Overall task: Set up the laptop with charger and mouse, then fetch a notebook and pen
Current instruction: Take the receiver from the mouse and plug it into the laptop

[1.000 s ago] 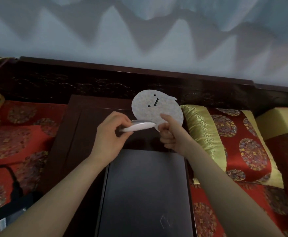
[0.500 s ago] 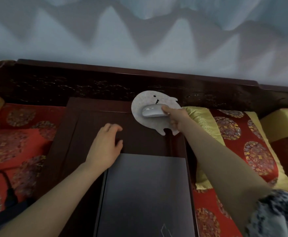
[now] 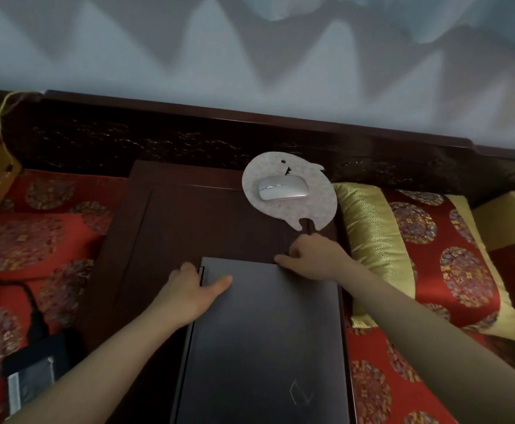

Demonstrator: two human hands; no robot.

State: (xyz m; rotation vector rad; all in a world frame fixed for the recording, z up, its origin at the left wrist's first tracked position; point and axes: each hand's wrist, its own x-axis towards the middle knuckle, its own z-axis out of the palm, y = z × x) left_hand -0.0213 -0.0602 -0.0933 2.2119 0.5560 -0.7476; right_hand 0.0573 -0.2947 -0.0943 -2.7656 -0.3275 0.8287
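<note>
My left hand (image 3: 189,290) and right hand (image 3: 314,255) each clasp a far corner of the closed dark grey laptop (image 3: 265,338) on the dark wooden table (image 3: 189,228). The flat silver mouse (image 3: 282,187) sits on its pale ghost-shaped pad (image 3: 317,209). Next, I judge, comes lifting the lid and plugging in the black charger brick (image 3: 39,353), whose label is unreadable; the lid shows only a faint diamond outline.

Nothing is coming through as a readable word or number anywhere. The closed laptop (image 3: 265,347) is showing just one mark: a faint angular outline emblem (image 3: 300,396), sitting low on its dark lid toward the right, a line figure with no letters to make out. Over at the left edge, the black charger brick (image 3: 33,371) is carrying a pale label (image 3: 14,393) at its near end, but the print is blurring into grey. The mouse pad (image 3: 308,209) is wearing small dark face marks, not lettering.
</note>
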